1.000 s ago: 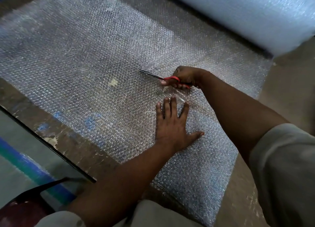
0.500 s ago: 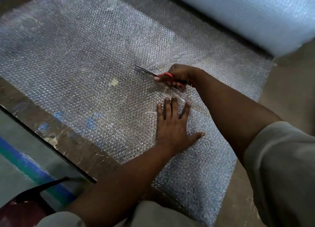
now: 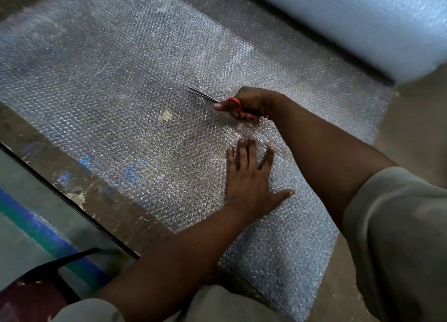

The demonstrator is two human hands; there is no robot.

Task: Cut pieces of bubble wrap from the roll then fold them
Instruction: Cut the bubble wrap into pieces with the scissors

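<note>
While the bubble wrap point(image 3: 121, 84) is pressed flat under the left hand point(image 3: 249, 179), its fingers point(image 3: 244, 152) straight, red-handled scissors point(image 3: 225, 104) are gripped by the right hand point(image 3: 251, 101) just beyond them; cutting is judged under way, and a straight run onward is needed.

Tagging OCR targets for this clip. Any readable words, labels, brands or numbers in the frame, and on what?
None readable.
Bubble wrap sheet: no print.
Bubble wrap roll: no label visible.
Red-handled scissors in the right hand: no marking visible.
Table: only paint smears, no lettering.

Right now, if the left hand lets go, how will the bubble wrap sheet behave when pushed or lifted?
The bubble wrap sheet is probably floppy: it puckers near the scissors. It is likely light and may slide, since the left hand presses it flat.
</note>
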